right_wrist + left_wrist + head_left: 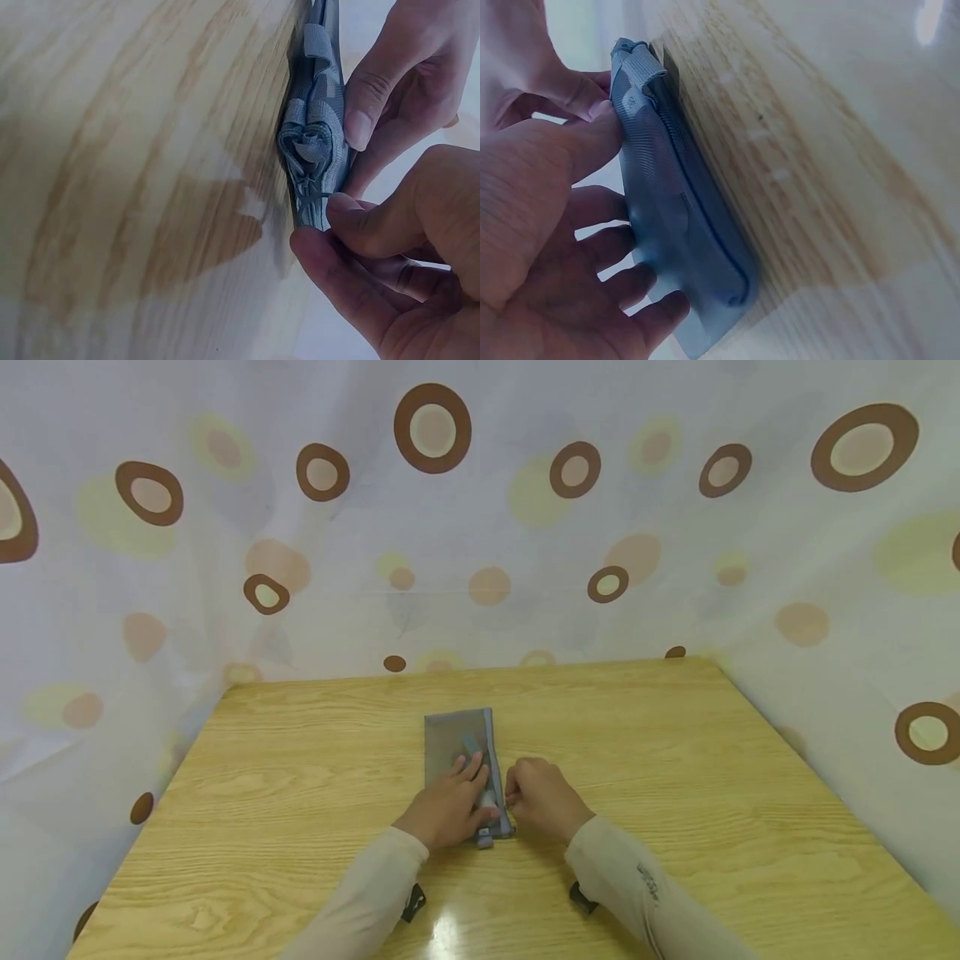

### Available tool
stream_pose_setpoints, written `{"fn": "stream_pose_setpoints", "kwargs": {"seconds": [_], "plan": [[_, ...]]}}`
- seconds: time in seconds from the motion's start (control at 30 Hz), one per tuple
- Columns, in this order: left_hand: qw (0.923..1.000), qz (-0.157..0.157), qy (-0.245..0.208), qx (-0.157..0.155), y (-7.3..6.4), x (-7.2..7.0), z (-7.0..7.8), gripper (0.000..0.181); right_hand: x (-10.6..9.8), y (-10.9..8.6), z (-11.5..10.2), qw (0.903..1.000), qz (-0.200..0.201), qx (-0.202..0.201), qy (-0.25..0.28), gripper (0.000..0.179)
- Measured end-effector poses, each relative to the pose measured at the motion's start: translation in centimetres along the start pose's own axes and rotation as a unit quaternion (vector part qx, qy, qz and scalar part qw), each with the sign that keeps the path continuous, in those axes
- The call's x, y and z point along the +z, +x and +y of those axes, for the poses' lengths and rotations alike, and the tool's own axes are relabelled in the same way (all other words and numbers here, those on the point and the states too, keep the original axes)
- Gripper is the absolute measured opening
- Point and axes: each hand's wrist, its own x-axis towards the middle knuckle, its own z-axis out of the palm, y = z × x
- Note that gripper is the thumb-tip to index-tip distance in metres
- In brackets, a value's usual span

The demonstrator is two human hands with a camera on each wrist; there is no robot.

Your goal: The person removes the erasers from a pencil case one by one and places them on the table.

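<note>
A grey see-through zip pouch (446, 739) lies flat on the wooden table, its zipper edge along the right side. Through its face show a light-blue item (471, 744) and a whitish one (488, 798), both partly covered by fingers. My left hand (448, 806) rests on the pouch with fingers spread, thumb near the zipper's near end. At that edge my right hand (546, 795) pinches the thin cord pull (318, 196) of the zipper between thumb and forefinger, as the right wrist view shows. A small fabric tab (485, 842) sticks out from the pouch's near end.
The wood-grain table (300, 760) reaches out on all sides of the pouch. A white curtain (480, 527) with brown and yellow circles hangs behind it and along both sides. Dark straps (414, 903) show at both wrists.
</note>
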Motion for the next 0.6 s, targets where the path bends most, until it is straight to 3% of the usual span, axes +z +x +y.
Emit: {"fn": "stream_pose_setpoints", "kwargs": {"seconds": [0.3, 0.5, 0.6], "plan": [[0.9999, -0.003, 0.009, 0.004, 0.0, 0.0, 0.0, 0.071, 0.0, 0.9, 0.3, 0.9996, -0.019, 0.017, -0.006, 0.015], [0.9990, -0.006, 0.035, 0.028, 0.5, -0.8, -0.3, 0.075, -0.7, 0.8, 0.7, 0.9988, -0.047, -0.008, 0.010, 0.011], [0.9987, -0.020, 0.009, 0.045, 0.9, -1.0, -0.7, 0.079, -0.9, 0.9, 0.9, 0.9982, -0.052, -0.025, 0.017, 0.007]]}}
